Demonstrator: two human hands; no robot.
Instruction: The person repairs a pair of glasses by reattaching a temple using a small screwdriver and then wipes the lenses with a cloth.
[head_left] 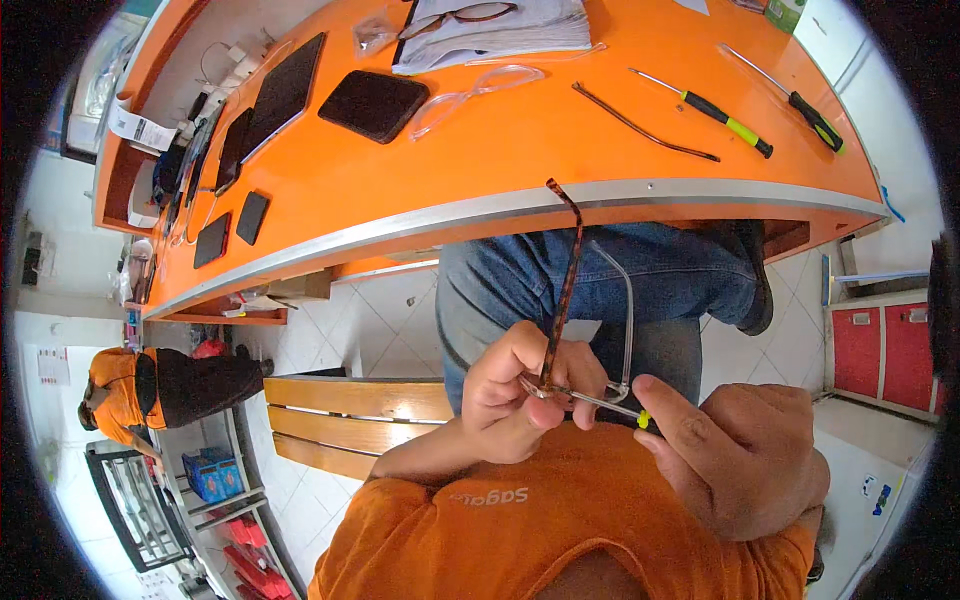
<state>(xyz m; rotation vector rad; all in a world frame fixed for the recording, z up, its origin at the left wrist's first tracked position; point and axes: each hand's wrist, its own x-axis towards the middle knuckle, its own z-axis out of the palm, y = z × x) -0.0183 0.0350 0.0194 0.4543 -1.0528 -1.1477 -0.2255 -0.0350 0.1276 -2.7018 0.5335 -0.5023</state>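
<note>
My left hand [515, 390] is closed on an eyeglass frame in front of my chest. One brown tortoiseshell temple [568, 275] rises from it, and a clear temple [628, 310] stands up on the other side. My right hand [745, 455] grips a small screwdriver [648, 422] by its black and yellow-green handle. The screwdriver's thin metal shaft points left, its tip among the left fingers near the base of the tortoiseshell temple. Fingers hide the exact spot where the tip sits, and most of the frame front.
Beyond my lap is an orange table [480, 165] with a metal edge. On it lie a loose tortoiseshell temple [645, 125], two screwdrivers [722, 118], clear frame parts [475, 98], a dark pad [375, 105], glasses on papers [460, 18] and phones [212, 240]. Another person [125, 390] stands far left by a bench [345, 425].
</note>
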